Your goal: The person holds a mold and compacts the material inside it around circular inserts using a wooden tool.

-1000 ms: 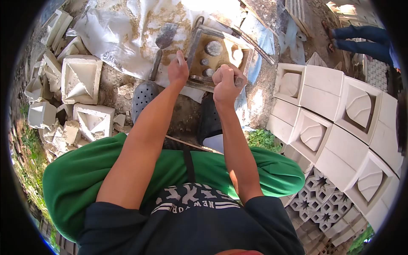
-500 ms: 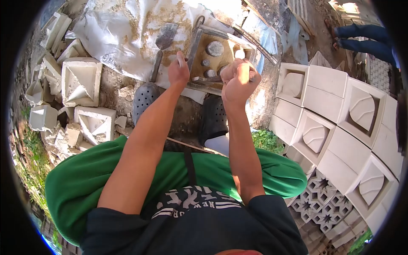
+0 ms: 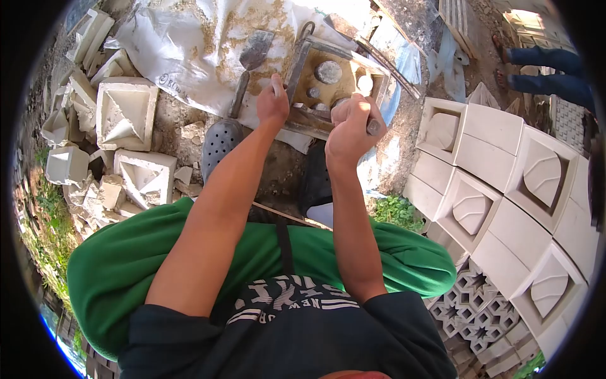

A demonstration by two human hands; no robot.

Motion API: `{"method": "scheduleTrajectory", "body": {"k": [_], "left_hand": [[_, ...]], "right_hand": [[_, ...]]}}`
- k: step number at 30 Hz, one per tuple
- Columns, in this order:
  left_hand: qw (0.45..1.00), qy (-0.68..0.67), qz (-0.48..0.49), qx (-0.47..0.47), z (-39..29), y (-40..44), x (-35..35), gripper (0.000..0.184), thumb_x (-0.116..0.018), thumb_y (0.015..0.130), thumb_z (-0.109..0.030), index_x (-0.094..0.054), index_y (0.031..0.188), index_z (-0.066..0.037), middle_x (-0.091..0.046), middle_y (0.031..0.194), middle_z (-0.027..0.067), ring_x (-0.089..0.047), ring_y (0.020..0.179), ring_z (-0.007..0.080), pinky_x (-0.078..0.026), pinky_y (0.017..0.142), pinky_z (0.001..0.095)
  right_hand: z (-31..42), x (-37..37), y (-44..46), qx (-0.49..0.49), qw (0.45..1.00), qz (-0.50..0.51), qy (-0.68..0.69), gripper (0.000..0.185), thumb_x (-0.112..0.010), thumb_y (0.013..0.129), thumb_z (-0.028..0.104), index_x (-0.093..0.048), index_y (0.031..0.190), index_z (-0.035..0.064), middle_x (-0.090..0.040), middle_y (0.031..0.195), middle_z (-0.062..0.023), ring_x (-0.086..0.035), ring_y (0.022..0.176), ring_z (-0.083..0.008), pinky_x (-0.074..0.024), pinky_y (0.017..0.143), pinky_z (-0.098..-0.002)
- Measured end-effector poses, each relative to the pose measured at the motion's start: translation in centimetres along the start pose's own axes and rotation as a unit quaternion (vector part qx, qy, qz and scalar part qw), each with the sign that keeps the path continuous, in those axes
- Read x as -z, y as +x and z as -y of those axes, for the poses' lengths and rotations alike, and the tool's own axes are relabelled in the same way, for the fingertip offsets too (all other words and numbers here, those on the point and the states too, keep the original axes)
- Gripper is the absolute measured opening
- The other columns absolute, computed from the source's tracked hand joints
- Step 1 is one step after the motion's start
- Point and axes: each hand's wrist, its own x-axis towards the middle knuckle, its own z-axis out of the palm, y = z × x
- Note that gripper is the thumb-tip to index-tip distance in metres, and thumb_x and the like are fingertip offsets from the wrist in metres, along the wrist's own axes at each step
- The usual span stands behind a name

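Note:
A square mould frame (image 3: 307,60) lies on the ground ahead, with sandy material and several round pieces inside. My left hand (image 3: 274,104) is closed at its near left corner, thumb up; what its fingers hold is hidden. Over the near right part of the frame, my right hand (image 3: 352,129) is wrapped round a tool handle (image 3: 374,127), whose rounded end sticks out to the right. The tool's blade reaches left along the near edge of the frame. A trowel (image 3: 256,50) lies left of the frame on the white sheet.
Broken plaster blocks (image 3: 127,115) are piled at the left. Pale carved blocks (image 3: 499,142) stand in rows at the right, above star-patterned blocks (image 3: 480,306). A person's legs (image 3: 549,69) show at the upper right. Wooden strips (image 3: 388,66) lie behind the mould.
My right hand has moved right and slightly down with the tool from the middle of the frame's near side. My left hand stays at the corner. The whole view has shifted slightly.

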Motion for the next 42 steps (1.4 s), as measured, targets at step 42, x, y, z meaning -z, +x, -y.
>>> {"method": "scheduleTrajectory", "body": {"k": [42], "left_hand": [[1.000,-0.015,-0.003,-0.002,0.7,0.3,-0.3,0.069,-0.025,0.096,-0.055,-0.070,0.089,-0.003,-0.067,0.093,0.0220,-0.060,0.094,0.0421,-0.044,0.083,0.0477]], "right_hand": [[0.0,2.9,-0.9,0.007,0.983,0.185,0.005,0.034,-0.048,0.086,0.003,-0.032,0.056,0.0049,-0.033,0.051,0.0005,-0.029,0.047,-0.0081,-0.0224,0.044,-0.0278]]}}
